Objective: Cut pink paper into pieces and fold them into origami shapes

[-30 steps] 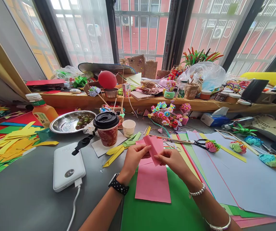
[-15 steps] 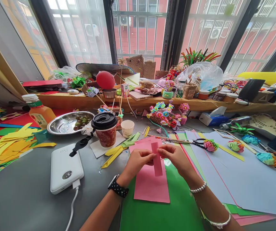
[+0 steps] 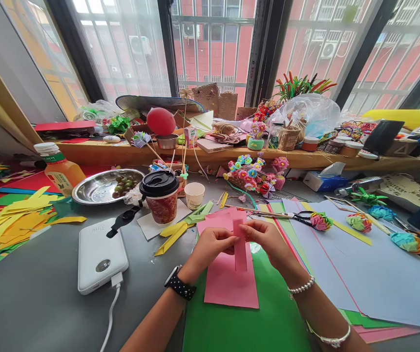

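Between my hands, a narrow pink paper strip [image 3: 241, 256] hangs upright, seemingly folded along its length. My left hand [image 3: 215, 247] pinches its left edge between thumb and fingers. At the strip's upper right, my right hand [image 3: 263, 238] grips the edge the same way. Beneath them lies a larger pink paper sheet [image 3: 231, 288], with more pink paper behind it. That sheet rests on a green board [image 3: 246, 330]. Folded yellow and green paper strips [image 3: 175, 234] lie just left of the pink paper.
Left of my hands stand a lidded coffee cup [image 3: 159, 198], a white power bank [image 3: 102, 256] with its cable, and a steel plate [image 3: 98, 188] of grapes. Scissors [image 3: 301, 217] and folded paper flowers [image 3: 358, 222] lie on large pale sheets [image 3: 371, 274] at right.
The pink strip has turned slightly and hangs straighter. Both hands keep their pinch on it in nearly the same place.
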`<action>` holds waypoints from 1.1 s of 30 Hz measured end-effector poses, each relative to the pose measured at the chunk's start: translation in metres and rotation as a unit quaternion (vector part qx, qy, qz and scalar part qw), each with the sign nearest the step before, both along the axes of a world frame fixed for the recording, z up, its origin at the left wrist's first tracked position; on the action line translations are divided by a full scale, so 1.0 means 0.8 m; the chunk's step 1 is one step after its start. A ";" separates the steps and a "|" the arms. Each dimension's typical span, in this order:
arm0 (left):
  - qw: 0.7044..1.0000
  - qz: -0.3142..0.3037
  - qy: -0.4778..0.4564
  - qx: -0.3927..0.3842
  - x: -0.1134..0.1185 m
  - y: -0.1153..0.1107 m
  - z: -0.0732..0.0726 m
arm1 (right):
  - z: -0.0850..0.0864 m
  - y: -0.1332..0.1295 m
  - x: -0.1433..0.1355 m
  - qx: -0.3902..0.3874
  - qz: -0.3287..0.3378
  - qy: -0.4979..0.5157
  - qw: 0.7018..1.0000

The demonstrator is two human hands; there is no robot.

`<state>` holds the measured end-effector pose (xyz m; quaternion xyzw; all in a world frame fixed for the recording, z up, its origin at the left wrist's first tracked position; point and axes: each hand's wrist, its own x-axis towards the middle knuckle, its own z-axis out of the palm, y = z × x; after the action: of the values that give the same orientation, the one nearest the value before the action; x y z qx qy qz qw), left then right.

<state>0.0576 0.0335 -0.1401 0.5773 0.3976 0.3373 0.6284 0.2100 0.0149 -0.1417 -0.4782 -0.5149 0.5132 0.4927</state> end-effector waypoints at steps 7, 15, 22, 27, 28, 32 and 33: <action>1.000 -0.008 0.004 -0.022 0.000 0.001 -0.002 | -0.003 0.001 -0.001 0.014 -0.021 -0.007 1.000; 1.000 -0.003 -0.003 -0.019 -0.004 0.001 0.006 | 0.002 -0.003 -0.004 0.019 0.002 0.004 1.000; 1.000 0.006 0.003 -0.020 -0.003 0.001 0.005 | 0.003 -0.003 -0.005 0.023 -0.019 -0.003 1.000; 1.000 -0.001 0.013 -0.023 -0.002 0.000 0.003 | -0.001 -0.002 -0.004 0.034 -0.028 -0.018 0.999; 1.000 -0.001 0.015 -0.022 -0.002 0.001 0.003 | -0.002 -0.002 -0.004 0.037 -0.031 -0.019 0.999; 1.000 -0.005 0.016 -0.016 -0.002 0.002 0.001 | -0.003 -0.002 -0.008 0.064 -0.058 -0.023 0.996; 1.000 -0.006 0.015 -0.016 -0.002 0.002 0.001 | -0.004 -0.001 -0.008 0.066 -0.059 -0.021 0.996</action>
<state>0.0559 0.0350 -0.1396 0.5745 0.4087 0.3186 0.6336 0.2034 0.0139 -0.1447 -0.4848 -0.5291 0.4376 0.5418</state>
